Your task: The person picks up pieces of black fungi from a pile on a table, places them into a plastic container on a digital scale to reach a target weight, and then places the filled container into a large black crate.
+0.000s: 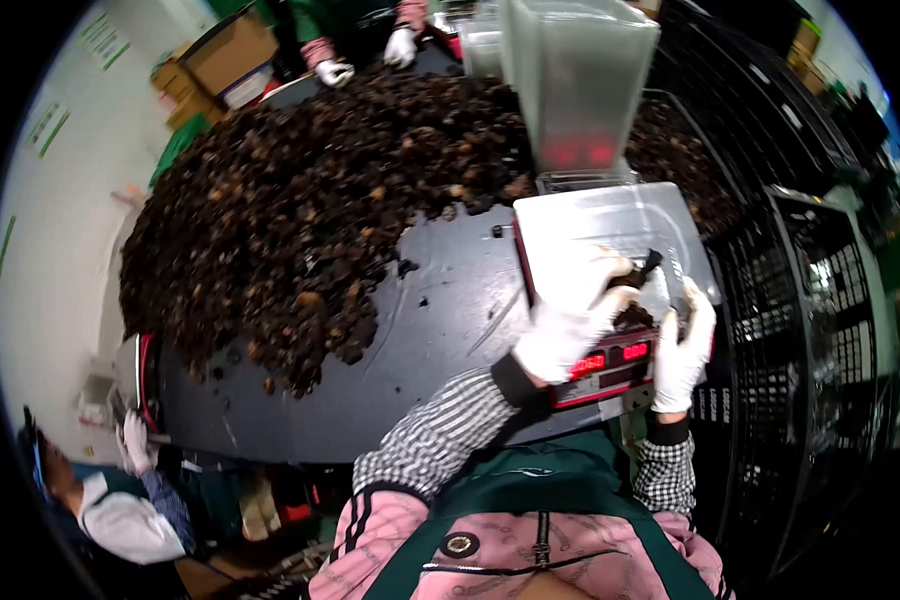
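Observation:
My left hand (575, 315), in a white glove, reaches over a digital scale (615, 375) with red lit numbers. Its fingers are closed on a few dark brown, crinkled pieces (625, 283) that look like dried mushrooms. A clear plastic tray (658, 222) seems to rest on the scale's silver plate (560, 225), though glare hides part of its outline. At the tray's near right edge, my right hand (685, 345), gloved in white too, has its thumb and fingers curled around the rim. Some dark pieces lie between the two hands.
A large heap of the dark pieces (300, 190) covers much of the grey table (460, 265). Tall stacked clear trays (580, 80) stand behind the scale. Black crates (770, 280) rise close on the right. Gloved co-workers' hands (400, 47) are across the table and at the far left.

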Motion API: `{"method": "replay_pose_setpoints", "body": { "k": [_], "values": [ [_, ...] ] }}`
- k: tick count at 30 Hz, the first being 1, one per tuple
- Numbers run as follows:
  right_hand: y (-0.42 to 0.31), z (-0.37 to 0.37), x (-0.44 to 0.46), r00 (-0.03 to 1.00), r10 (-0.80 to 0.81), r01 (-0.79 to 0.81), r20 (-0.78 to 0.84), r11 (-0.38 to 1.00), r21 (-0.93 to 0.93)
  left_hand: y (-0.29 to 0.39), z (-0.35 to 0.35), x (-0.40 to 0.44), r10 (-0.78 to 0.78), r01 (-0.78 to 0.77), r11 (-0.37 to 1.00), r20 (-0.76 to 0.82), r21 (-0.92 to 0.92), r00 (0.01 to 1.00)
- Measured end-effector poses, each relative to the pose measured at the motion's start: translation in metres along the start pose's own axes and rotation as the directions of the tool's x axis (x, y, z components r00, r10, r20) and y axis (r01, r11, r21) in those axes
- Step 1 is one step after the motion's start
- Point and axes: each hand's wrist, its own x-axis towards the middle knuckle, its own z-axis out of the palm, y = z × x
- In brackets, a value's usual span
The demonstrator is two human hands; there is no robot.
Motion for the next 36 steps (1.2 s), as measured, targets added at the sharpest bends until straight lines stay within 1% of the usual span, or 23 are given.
{"method": "replay_pose_setpoints", "body": {
  "k": [2,4,5,6,8,9,10,13,15,16,18,19,20,21,22,24,25,26,27,28,32,34,36],
  "values": [
    [-0.001,-0.002,-0.001,1.000,-0.015,0.016,0.012,0.998,-0.056,-0.011,0.020,0.000,0.142,-0.141,0.988,-0.014,0.064,0.990],
    [0.004,0.001,-0.003,1.000,-0.007,0.007,0.014,1.000,0.003,-0.021,0.032,-0.004,0.010,-0.010,1.000,0.026,0.008,1.000],
    [0.005,0.000,-0.003,1.000,-0.017,0.017,0.026,1.000,-0.015,-0.022,0.033,-0.006,0.031,-0.031,0.999,0.011,0.016,0.999],
    [0.003,-0.002,-0.002,0.999,-0.024,0.025,0.036,0.999,-0.038,-0.015,0.028,-0.005,0.021,-0.023,0.998,-0.037,-0.052,0.999],
    [-0.001,-0.003,-0.001,0.998,0.035,-0.037,0.054,0.998,0.051,-0.005,0.014,-0.006,0.181,-0.167,0.982,-0.202,0.084,0.962],
    [0.001,-0.002,-0.001,0.999,0.017,-0.019,0.043,0.999,0.046,0.002,0.001,-0.013,0.135,-0.133,0.991,-0.235,0.024,0.963],
    [0.004,-0.002,-0.001,0.999,-0.001,0.000,0.032,0.999,0.042,0.008,-0.021,-0.021,0.123,-0.105,0.990,-0.224,0.091,0.967],
    [-0.006,-0.007,0.001,0.998,-0.060,0.059,-0.026,0.998,-0.033,0.000,-0.081,-0.077,0.020,0.097,0.949,-0.365,0.299,0.931],
    [-0.019,-0.009,0.002,0.988,-0.137,0.132,-0.076,0.989,-0.061,0.008,-0.133,-0.123,-0.058,0.293,0.843,-0.465,0.451,0.883],
    [-0.031,-0.008,0.002,0.986,-0.144,0.142,-0.089,0.990,-0.026,0.014,-0.155,-0.150,-0.076,0.421,0.730,-0.548,0.539,0.833],
    [-0.056,-0.004,-0.003,0.987,-0.127,0.135,-0.101,0.988,0.079,0.019,-0.198,-0.221,-0.091,0.632,0.563,-0.720,0.533,0.688],
    [-0.065,-0.001,-0.007,0.989,-0.127,0.138,-0.075,0.977,0.162,0.027,-0.217,-0.256,-0.072,0.708,0.434,-0.762,0.557,0.644],
    [-0.072,0.009,-0.015,0.984,-0.151,0.173,-0.092,0.932,0.320,0.031,-0.233,-0.294,-0.085,0.786,0.381,-0.828,0.487,0.554],
    [-0.082,0.013,-0.022,0.970,-0.237,0.240,-0.049,0.912,0.334,0.030,-0.251,-0.339,-0.071,0.829,0.274,-0.850,0.487,0.523],
    [-0.091,0.015,-0.029,0.946,-0.323,0.305,-0.008,0.885,0.351,0.029,-0.263,-0.384,-0.115,0.882,0.241,-0.890,0.406,0.441],
    [-0.105,0.024,-0.046,0.924,-0.371,0.292,0.091,0.838,0.461,0.037,-0.275,-0.421,-0.205,0.862,-0.092,-0.857,0.498,0.473],
    [-0.109,0.030,-0.053,0.904,-0.404,0.291,0.143,0.822,0.489,0.034,-0.276,-0.425,-0.140,0.859,-0.128,-0.867,0.495,0.478],
    [-0.114,0.035,-0.060,0.880,-0.434,0.286,0.192,0.809,0.514,0.025,-0.278,-0.426,-0.070,0.835,-0.107,-0.842,0.539,0.535],
    [-0.124,0.034,-0.063,0.872,-0.411,0.219,0.266,0.813,0.540,0.024,-0.276,-0.392,-0.042,0.817,-0.055,-0.819,0.573,0.572],
    [-0.123,0.036,-0.068,0.844,-0.441,0.233,0.306,0.814,0.533,0.021,-0.272,-0.353,-0.012,0.797,-0.002,-0.797,0.604,0.604],
    [-0.124,0.035,-0.086,0.787,-0.452,0.203,0.421,0.833,0.515,-0.030,-0.269,-0.224,-0.024,0.606,0.305,-0.630,0.735,0.776],
    [-0.122,0.030,-0.095,0.777,-0.423,0.157,0.467,0.848,0.507,-0.079,-0.279,-0.183,-0.070,0.506,0.361,-0.519,0.783,0.852],
    [-0.119,0.026,-0.105,0.795,-0.370,0.113,0.481,0.869,0.481,-0.118,-0.275,-0.142,-0.199,0.588,0.287,-0.554,0.756,0.809]
  ]
}}
